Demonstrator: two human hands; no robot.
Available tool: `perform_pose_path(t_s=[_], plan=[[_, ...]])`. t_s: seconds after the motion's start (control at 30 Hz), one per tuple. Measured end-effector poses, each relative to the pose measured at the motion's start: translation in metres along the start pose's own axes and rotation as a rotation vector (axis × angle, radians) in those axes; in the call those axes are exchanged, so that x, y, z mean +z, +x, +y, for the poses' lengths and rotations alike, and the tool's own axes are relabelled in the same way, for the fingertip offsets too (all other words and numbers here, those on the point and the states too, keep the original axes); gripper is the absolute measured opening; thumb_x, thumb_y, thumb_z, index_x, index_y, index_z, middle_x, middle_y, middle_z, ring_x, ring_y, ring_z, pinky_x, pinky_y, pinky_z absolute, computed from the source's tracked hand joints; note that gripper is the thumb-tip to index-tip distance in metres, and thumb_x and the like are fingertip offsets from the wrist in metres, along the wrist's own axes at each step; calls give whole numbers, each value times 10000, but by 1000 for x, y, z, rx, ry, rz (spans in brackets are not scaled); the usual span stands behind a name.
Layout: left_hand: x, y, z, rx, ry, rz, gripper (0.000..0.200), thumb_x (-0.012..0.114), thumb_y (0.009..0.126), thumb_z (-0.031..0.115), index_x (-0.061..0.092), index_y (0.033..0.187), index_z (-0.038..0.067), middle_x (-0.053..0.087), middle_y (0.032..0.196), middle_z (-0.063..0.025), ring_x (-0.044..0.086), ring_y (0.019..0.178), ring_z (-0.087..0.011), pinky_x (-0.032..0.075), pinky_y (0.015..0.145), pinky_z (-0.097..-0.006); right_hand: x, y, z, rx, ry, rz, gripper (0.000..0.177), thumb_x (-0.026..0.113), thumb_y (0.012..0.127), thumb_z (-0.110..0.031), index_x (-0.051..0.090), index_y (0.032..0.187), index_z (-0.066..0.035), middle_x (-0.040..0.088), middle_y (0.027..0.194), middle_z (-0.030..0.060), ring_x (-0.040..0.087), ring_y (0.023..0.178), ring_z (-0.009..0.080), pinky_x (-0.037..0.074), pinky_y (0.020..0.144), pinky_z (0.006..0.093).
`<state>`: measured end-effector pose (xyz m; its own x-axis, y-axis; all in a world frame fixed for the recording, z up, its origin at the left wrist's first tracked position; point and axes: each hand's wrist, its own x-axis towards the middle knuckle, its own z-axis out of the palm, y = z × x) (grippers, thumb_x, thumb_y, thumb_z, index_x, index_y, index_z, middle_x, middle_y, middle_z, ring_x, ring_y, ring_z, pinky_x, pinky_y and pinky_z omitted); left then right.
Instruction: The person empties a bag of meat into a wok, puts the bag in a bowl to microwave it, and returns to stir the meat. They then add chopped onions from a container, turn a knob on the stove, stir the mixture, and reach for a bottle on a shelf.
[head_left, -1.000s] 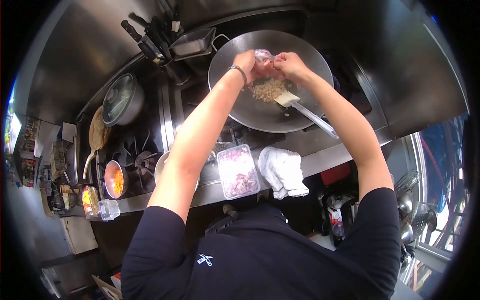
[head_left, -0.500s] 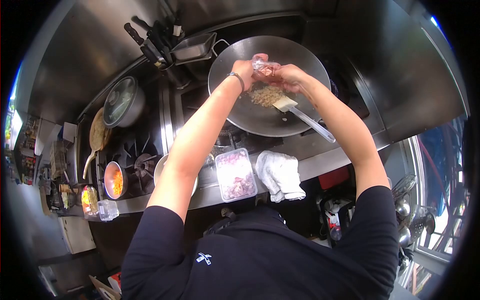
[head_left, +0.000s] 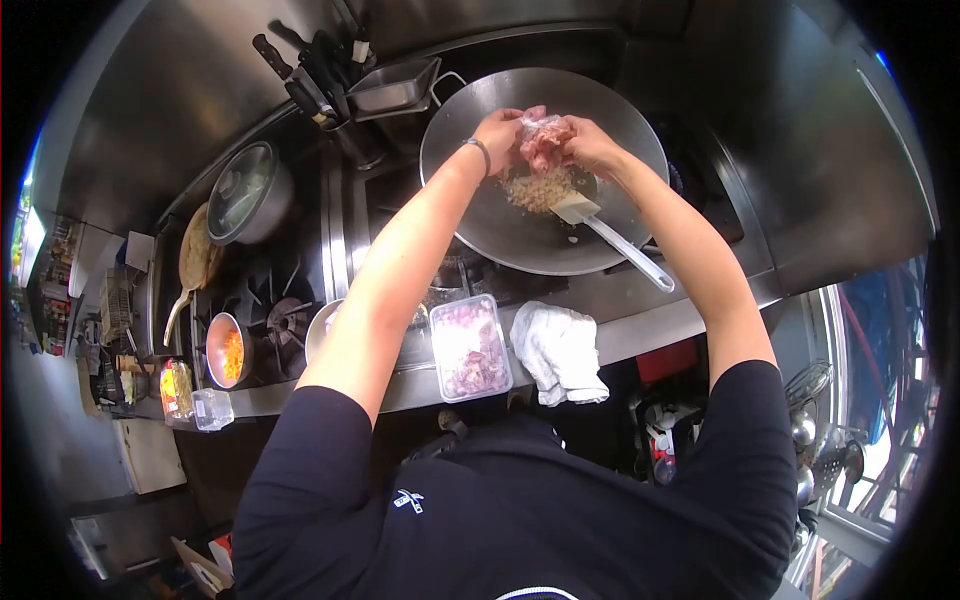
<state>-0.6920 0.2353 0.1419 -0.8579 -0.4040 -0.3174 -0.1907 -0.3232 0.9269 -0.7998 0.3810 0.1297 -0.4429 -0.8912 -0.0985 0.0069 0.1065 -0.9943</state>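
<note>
Over the large wok (head_left: pixel 480 225), my left hand (head_left: pixel 498 138) and my right hand (head_left: pixel 592 150) grip a clear plastic bag from either side, with raw pink meat (head_left: pixel 545 145) showing between them. Below the meat, chopped light-brown bits (head_left: pixel 537 192) lie on the wok's bottom. A spatula (head_left: pixel 625 242) rests in the wok, its pale blade by the bits and its handle over the near rim. Most fingertips are hidden by the bag and meat.
A plastic tub of meat (head_left: pixel 470 350) and a white towel (head_left: pixel 557 355) sit at the stove's front edge. To the left are a lidded pot (head_left: pixel 245 195), a bowl of orange pieces (head_left: pixel 230 350) and a jar (head_left: pixel 177 390). Knives (head_left: pixel 310 75) stand behind, beside a metal tray (head_left: pixel 393 88).
More meat is exposed between my hands, hanging looser from the bag. My hands have shifted slightly and spread a little. The whole view has also moved a little.
</note>
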Motion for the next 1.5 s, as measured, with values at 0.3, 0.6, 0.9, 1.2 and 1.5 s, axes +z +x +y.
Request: perform_pose_path(t_s=[0.3, 0.6, 0.9, 1.2, 1.5], plan=[[-9, 11, -5, 157, 95, 52, 280, 504, 872, 55, 502, 1149, 20, 605, 978, -115, 615, 861, -210, 515, 733, -313, 1, 3, 0, -384, -416, 242, 310, 484, 735, 86, 610, 1000, -17, 670, 930, 106, 649, 862, 212, 491, 779, 317], [-22, -4, 4, 656, 1004, 45, 176, 467, 793, 9, 637, 837, 20, 589, 1023, -160, 596, 898, -314, 476, 760, -337, -5, 3, -9, -522, -1479, 57, 132, 602, 756, -149, 664, 872, -138, 577, 937, 16, 536, 922, 222, 447, 745, 352], [-22, -32, 10, 965, 1879, -31, 174, 632, 709, 139, 659, 873, 92, 513, 1022, -50, 506, 1001, -231, 473, 772, -394, 9, -13, -32, -708, -1791, -72, 119, 640, 738, -214, 667, 841, -160, 579, 974, -15, 532, 945, 180, 431, 746, 338], [-26, -37, 15, 888, 1050, 133, 159, 490, 795, 51, 596, 902, -1, 640, 894, -172, 640, 846, -295, 483, 770, -409, 13, -27, -45, -550, -1256, 36, 388, 639, 806, -206, 461, 1150, -182, 623, 875, 39, 588, 793, 275, 420, 689, 360], [-17, -43, 11, 715, 922, -11, 168, 471, 825, 27, 601, 926, -5, 653, 805, -145, 664, 790, -161, 514, 644, -279, 11, -30, -53, -472, -1131, -82, 190, 542, 847, -169, 663, 917, -41, 603, 831, 112, 598, 804, 280, 470, 708, 354]])
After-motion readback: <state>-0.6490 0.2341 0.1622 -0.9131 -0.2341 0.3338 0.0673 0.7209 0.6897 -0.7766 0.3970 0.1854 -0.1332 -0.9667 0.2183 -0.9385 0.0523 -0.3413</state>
